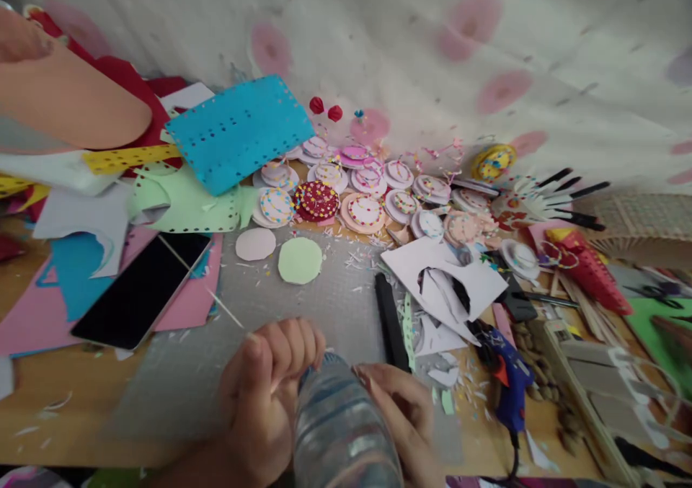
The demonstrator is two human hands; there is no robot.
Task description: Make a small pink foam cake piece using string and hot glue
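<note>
A clear plastic bottle [346,430] with ridged sides is at the bottom centre, its narrower bluish end pointing away from me. My left hand [270,394] is closed against the left of that end, with its fingers curled. On the opposite side, my right hand [403,409] grips the bottle with bent fingers. The lower part of the bottle is cut off by the frame. Beyond my hands, a pale green paper disc [300,260] and a pale pink disc [256,244] lie on the grey cutting mat [178,394].
Several small decorated paper hats [363,212] stand at the back. A black phone [141,290] rests on coloured sheets at left, near a blue sheet [238,131]. On the right are cut white foam [448,279], a black cutter [392,322] and a blue glue gun [508,383].
</note>
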